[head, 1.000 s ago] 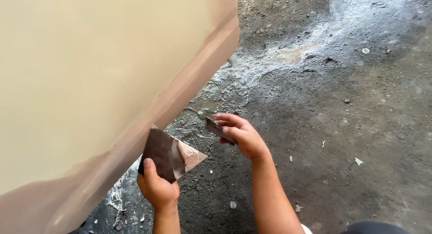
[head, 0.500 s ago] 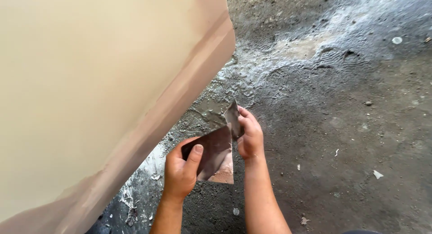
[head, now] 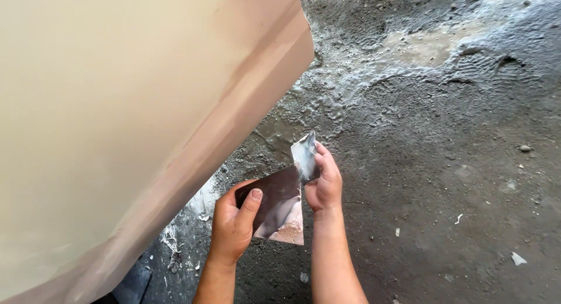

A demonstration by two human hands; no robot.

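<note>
My left hand [head: 234, 225] grips a flat, shiny metal plate [head: 279, 206] smeared with pinkish filler at its lower right corner. My right hand [head: 324, 184] holds a smaller metal scraper blade [head: 305, 155], whose lower edge rests against the plate's upper right edge. Both hands sit close together, low in the middle of the view, just right of a large beige panel [head: 117, 105] with a pinkish lower band.
The beige panel fills the left half and slopes down to the lower left. The ground [head: 444, 163] is rough, dark, dirty concrete with pale dried patches [head: 432, 44], small stones and white scraps [head: 517, 258].
My hands have come together: the plate turned from flat and low to tilted up, and the scraper in my right hand moved against its edge. The view shifted slightly.
</note>
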